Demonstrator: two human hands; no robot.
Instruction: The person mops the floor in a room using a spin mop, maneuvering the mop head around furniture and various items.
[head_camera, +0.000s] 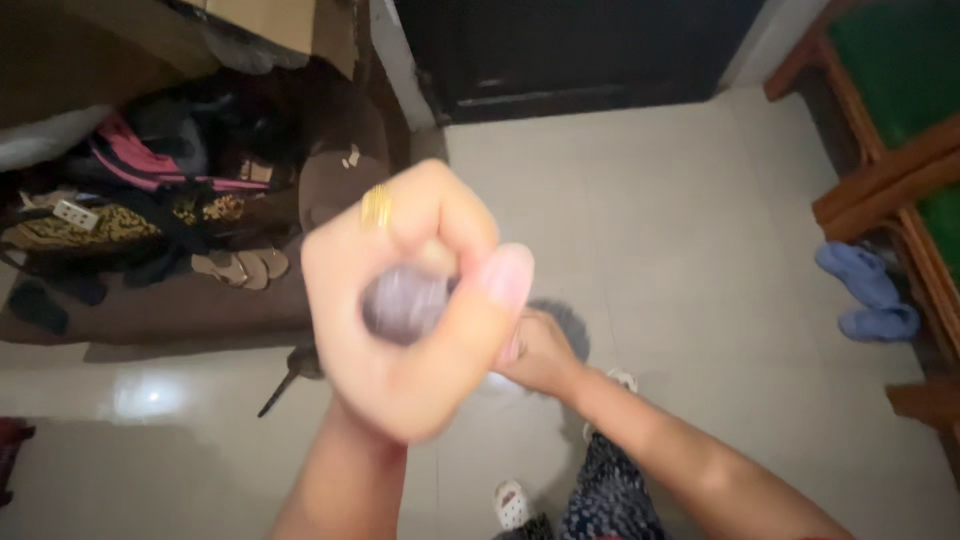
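My left hand (410, 310) is raised close to the camera and blurred. It is closed in a fist around a small greyish-purple object (403, 305), with the thumb pressed across the front. A gold ring (376, 207) sits on one finger. My right hand (540, 358) is lower down, partly hidden behind the left hand. It lies right by a dark grey fuzzy thing (568, 325) over the floor, and whether it grips that thing is hidden.
A low brown surface (200, 305) at left holds bags, clothes and a pair of sandals (242, 268). A dark stick (282, 388) lies on the tiled floor. Blue slippers (868, 292) sit beside wooden furniture (880, 180) at right. A dark door (570, 50) stands ahead.
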